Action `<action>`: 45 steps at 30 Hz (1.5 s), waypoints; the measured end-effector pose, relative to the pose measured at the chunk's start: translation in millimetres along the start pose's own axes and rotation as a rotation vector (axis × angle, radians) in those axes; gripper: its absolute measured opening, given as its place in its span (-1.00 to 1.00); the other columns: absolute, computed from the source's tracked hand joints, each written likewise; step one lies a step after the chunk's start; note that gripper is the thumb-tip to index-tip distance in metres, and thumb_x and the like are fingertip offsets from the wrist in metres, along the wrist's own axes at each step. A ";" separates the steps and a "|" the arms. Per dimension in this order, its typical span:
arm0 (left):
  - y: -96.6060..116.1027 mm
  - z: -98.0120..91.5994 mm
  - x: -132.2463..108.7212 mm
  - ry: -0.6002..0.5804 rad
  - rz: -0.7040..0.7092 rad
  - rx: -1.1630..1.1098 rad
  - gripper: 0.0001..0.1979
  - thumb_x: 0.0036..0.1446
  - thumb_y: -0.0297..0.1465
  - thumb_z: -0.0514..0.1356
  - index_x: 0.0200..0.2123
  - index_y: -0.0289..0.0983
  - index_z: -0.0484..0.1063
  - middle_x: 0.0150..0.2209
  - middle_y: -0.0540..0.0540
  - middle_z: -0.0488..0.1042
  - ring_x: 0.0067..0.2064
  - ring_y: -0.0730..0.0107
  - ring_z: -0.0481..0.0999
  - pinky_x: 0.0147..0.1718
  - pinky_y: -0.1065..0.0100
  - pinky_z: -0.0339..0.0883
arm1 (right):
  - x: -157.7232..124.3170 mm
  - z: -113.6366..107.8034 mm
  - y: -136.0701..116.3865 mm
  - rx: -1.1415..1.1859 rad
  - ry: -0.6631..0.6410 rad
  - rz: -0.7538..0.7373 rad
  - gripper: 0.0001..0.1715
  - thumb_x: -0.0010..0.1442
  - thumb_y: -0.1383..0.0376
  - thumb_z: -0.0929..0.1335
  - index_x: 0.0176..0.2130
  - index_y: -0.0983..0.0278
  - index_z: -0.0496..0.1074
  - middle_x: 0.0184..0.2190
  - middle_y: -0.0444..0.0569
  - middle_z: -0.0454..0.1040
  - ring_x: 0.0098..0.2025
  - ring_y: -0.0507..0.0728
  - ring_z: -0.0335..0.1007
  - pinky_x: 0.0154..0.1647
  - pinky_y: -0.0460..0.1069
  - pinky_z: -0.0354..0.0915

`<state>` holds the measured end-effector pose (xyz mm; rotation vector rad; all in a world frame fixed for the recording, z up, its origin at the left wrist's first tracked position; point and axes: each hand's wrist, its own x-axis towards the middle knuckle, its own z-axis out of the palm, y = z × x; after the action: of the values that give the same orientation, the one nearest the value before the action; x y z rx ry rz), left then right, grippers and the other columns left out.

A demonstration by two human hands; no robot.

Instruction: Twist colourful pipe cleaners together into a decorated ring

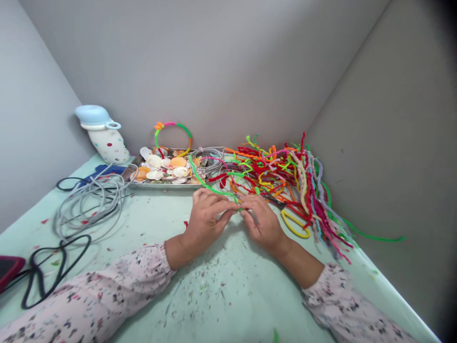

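Observation:
My left hand (210,214) and my right hand (262,221) meet over the middle of the table, their fingertips pinched close together. Between them runs a bright green pipe cleaner (204,183), its free end curving up and left past the metal tray. Both hands grip it near their fingertips. Something thin and grey shows beside the right fingers; I cannot make out what it is. Just behind my right hand lie scissors with a yellow handle (294,226), partly covered by a heap of colourful pipe cleaners (271,171).
A metal tray (167,186) of seashells stands at the back, with a ring of coloured pipe cleaner (183,128) upright on it. Grey cable coils (89,209), a black cord (64,262) and a white bottle with a blue lid (107,138) are at left. Walls enclose the table.

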<state>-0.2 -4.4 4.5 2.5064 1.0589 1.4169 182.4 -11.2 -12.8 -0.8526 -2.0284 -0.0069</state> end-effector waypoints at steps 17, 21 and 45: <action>0.4 -1.9 0.0 0.014 0.047 0.033 -0.86 0.15 -0.40 0.19 -0.22 -0.08 0.51 -0.33 0.01 0.51 -0.22 0.38 0.41 -0.06 0.19 0.11 | 0.6 -1.1 -2.5 -0.002 0.008 0.005 -0.78 0.22 0.41 0.22 -0.12 0.20 0.29 -0.22 0.02 0.40 -0.07 0.18 0.33 -0.03 0.18 0.32; 0.6 -2.7 0.2 0.023 0.048 0.042 -0.89 0.15 -0.39 0.20 -0.24 -0.12 0.50 -0.31 0.01 0.53 -0.21 0.38 0.41 -0.05 0.19 0.10 | 0.2 -0.9 -2.5 0.011 0.000 0.007 -0.78 0.21 0.42 0.23 -0.12 0.21 0.28 -0.22 0.02 0.40 -0.06 0.18 0.33 -0.01 0.17 0.31; 0.6 -6.3 0.8 0.037 0.173 0.144 -0.86 0.13 -0.47 0.19 -0.26 -0.12 0.48 -0.33 0.02 0.53 -0.22 0.38 0.41 -0.04 0.16 0.09 | 2.1 -2.1 -6.0 0.032 -0.007 0.024 -0.83 0.22 0.41 0.22 -0.16 0.22 0.26 -0.25 0.02 0.37 -0.10 0.17 0.32 -0.04 0.15 0.31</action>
<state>-4.5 -6.0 8.9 2.7435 1.0052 1.4861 179.8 -15.3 -8.2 -0.8577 -2.0198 0.0422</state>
